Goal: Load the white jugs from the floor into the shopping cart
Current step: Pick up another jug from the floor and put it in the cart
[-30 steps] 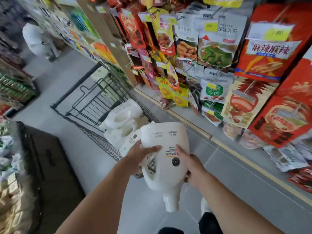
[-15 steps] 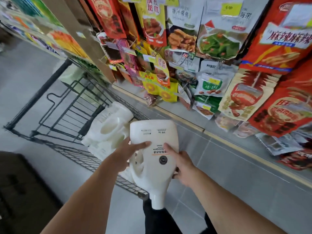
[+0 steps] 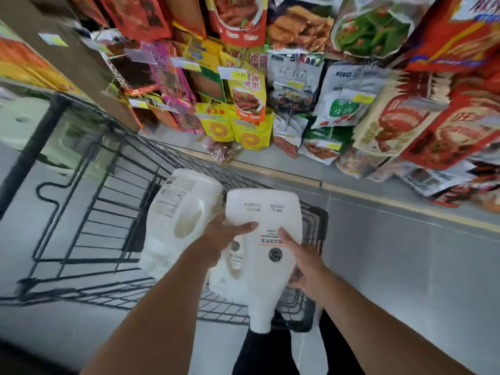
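Since half a second ago the held jug [image 3: 266, 212] has come in over the near right corner of the shopping cart [image 3: 319, 226]. Both hands are clamped on it: the left hand [image 3: 224, 236] with its thumb across the front face, the right hand [image 3: 300, 258] along the right edge. The jug lies bottom away from the person, with its cap [image 3: 259, 320] pointing back over the cart's near rim.

Its label [image 3: 273, 239] reads upside down – "Detergent" can just be made out above an orange rule and a round black emblem [image 3: 275, 254]; the smaller print is too blurred.

A second jug [image 3: 178, 217] lies in the basket just beside it, and a third jug [image 3: 227, 277] shows beneath. Left of them, bare wire mesh runs to the far rim.

Snack packets hang close on the right: one green-and-white packet [image 3: 343, 109] reads "牛肉", a yellow packet [image 3: 249, 96] "凤爪". A yellow line [image 3: 378, 200] edges the grey floor [image 3: 405, 266] – a narrow strip between cart and shelf.
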`<action>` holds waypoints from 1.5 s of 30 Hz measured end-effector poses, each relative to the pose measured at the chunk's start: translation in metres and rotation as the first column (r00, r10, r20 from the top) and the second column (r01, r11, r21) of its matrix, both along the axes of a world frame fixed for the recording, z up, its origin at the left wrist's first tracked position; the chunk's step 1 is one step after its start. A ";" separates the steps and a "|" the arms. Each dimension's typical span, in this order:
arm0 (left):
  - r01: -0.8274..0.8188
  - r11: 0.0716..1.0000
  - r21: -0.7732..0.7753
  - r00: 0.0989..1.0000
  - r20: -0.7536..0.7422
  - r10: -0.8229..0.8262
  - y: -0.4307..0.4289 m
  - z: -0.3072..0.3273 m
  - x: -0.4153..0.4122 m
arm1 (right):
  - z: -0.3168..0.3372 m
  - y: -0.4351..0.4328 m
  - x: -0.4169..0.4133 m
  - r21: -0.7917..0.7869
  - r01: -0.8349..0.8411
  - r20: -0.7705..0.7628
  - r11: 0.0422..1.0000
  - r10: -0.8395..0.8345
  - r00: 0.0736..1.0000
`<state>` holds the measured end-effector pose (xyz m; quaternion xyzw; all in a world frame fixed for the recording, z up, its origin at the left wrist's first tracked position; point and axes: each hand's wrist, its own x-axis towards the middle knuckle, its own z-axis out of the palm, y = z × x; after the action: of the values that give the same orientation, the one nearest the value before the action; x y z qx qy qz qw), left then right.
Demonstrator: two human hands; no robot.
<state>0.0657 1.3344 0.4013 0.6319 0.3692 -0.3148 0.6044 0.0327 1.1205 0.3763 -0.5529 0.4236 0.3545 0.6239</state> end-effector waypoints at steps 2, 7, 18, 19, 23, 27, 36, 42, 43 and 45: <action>0.004 1.000 -0.001 1.000 0.008 -0.004 0.010 -0.015 0.006 | -0.011 0.013 0.000 -0.002 0.018 0.001 1.000 -0.018 1.000; 0.042 0.999 0.018 0.999 -0.010 -0.042 0.034 -0.043 0.016 | -0.034 0.041 0.001 -0.022 -0.012 -0.046 1.000 0.011 0.999; 0.112 0.984 0.136 0.994 -0.012 -0.111 0.055 -0.078 0.020 | -0.075 0.067 0.004 -0.029 0.071 -0.065 0.997 -0.072 0.995; 0.139 0.976 0.168 0.990 -0.010 -0.139 0.052 -0.069 0.021 | -0.072 0.068 0.005 -0.031 0.072 -0.061 0.997 -0.074 0.995; 0.238 0.902 0.361 0.970 -0.044 -0.238 0.048 -0.057 0.017 | -0.067 0.069 0.004 -0.045 0.075 -0.055 0.996 -0.077 0.995; 0.255 0.825 0.504 0.966 -0.098 -0.239 0.045 -0.044 0.019 | -0.067 0.074 0.001 -0.096 0.033 -0.086 0.995 -0.042 0.995; 0.313 0.790 0.527 0.946 -0.099 -0.309 0.041 -0.028 0.007 | -0.049 0.055 0.003 -0.108 0.008 -0.069 0.994 -0.015 0.998; 0.346 0.739 0.578 0.927 -0.088 -0.365 0.015 -0.002 0.020 | -0.022 0.016 0.006 -0.109 0.089 0.028 0.990 -0.087 0.996; 0.341 0.737 0.583 0.928 -0.083 -0.364 0.008 0.002 0.023 | -0.017 0.008 0.006 -0.090 0.108 0.050 0.990 -0.103 0.993; 0.345 0.744 0.571 0.923 -0.064 -0.379 -0.004 0.007 0.027 | -0.005 -0.009 0.007 -0.070 0.158 0.071 0.985 -0.153 0.986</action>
<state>0.0924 1.3300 0.4085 0.8519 0.2995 -0.2824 0.3239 0.0401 1.1119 0.3713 -0.5527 0.4579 0.2700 0.6418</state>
